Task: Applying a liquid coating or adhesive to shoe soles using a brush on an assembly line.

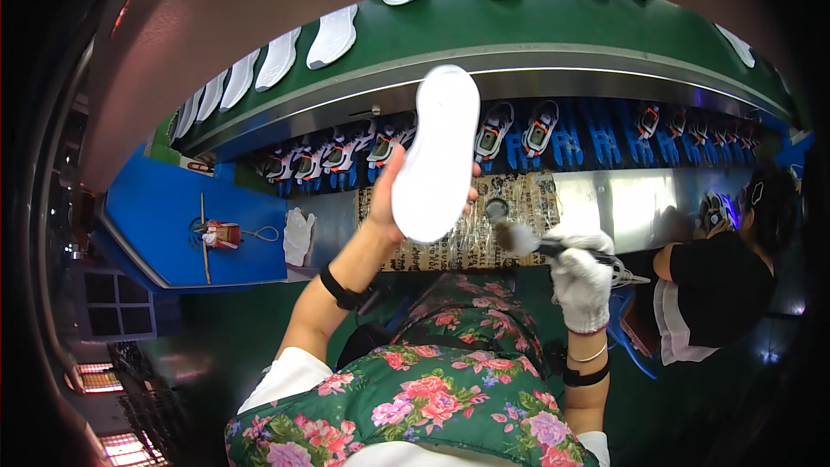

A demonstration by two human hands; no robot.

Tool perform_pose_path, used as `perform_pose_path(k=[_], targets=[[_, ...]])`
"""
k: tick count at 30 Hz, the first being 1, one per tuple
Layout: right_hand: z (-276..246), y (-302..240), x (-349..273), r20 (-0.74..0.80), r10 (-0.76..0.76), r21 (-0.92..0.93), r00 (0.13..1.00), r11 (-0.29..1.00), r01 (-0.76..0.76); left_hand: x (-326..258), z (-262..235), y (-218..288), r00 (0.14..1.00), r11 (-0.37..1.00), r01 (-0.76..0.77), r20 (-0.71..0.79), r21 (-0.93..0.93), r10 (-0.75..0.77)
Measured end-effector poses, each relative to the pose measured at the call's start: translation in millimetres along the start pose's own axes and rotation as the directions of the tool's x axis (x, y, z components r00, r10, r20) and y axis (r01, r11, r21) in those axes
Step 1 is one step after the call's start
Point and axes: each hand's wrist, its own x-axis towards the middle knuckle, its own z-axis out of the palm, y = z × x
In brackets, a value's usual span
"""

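Observation:
My bare left hand (386, 201) grips a white shoe sole (439, 151) by its sides, raised over the bench with a smooth face showing. Most of the fingers are behind the sole, with tips visible at its right edge. In my right hand (581, 284), which wears a white knitted glove, is a brush (519, 239). Its black handle runs into my fist, and its pale, brownish bristle head points left. The bristles are apart from the sole. Beneath them lies a worktop patch covered with brown printed tape (536, 192), bearing a small dark round object (496, 208).
Ahead, a green conveyor belt (536, 26) carries several white soles (333, 36). Below it, shoe uppers (494, 131) stand in a row among blue holders (603, 134). A crumpled white cloth (298, 236) is beside a blue table (156, 216). A co-worker (722, 281) sits at right.

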Motion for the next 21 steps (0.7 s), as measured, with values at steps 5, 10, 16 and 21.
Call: perform_pose_path(k=[5,10,16,21], targets=[[-24.2,9.8,-0.6,-0.189,-0.002,0.058,0.982,0.998,0.013,48.5,16.4,104.2,0.96,0.976,-0.182,0.235,0.119,0.151],[-26.9,35.4,-1.2,-0.282,0.084,0.001,0.956,0.996,-0.087,134.4,15.8,208.6,0.881,0.882,-0.295,-0.252,0.368,0.4],[-37.9,43.8,-9.4,-0.38,0.099,-0.041,0.92,0.991,-0.124,192.4,-27.0,274.6,0.803,0.771,-0.468,-0.156,0.432,0.575],[-48.0,36.1,-20.8,-0.446,0.061,-0.069,0.893,0.992,-0.102,203.7,-47.3,276.9,0.76,0.772,-0.511,-0.221,0.377,0.611]])
